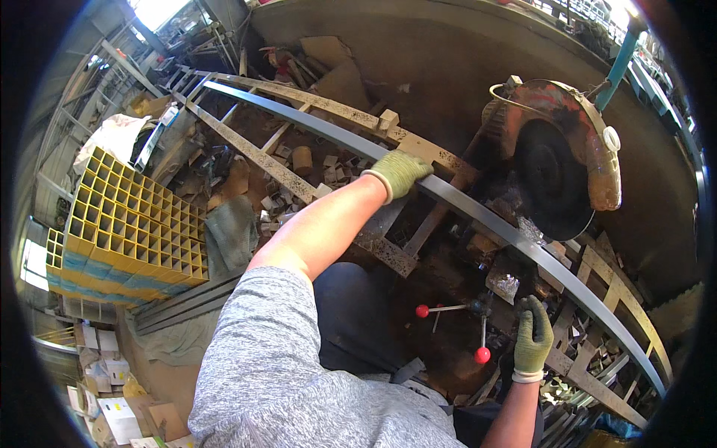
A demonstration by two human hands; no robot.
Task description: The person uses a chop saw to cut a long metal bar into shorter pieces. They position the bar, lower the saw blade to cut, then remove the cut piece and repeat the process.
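Observation:
A long grey metal profile (523, 244) runs across the view from far left to near right. My left hand (402, 175), in a green work glove with a pale cuff, is wrapped over its middle. In a matching glove, my right hand (532, 340) is raised on the near side of the profile, touching nothing that I can see, its fingers stretched up. To its left stands a clamp handle with red ball knobs (482, 355). Beyond the profile is a cut-off saw with a large dark disc (553, 175) and a worn red guard (523, 112).
A ladder-like metal frame (261, 159) extends under the profile on both sides. Offcuts (336, 168) litter the ground beneath it. At left stands a stack of yellow square tubes (138, 224). Cardboard and papers (119, 418) lie at lower left; a brown wall (433, 60) rises behind.

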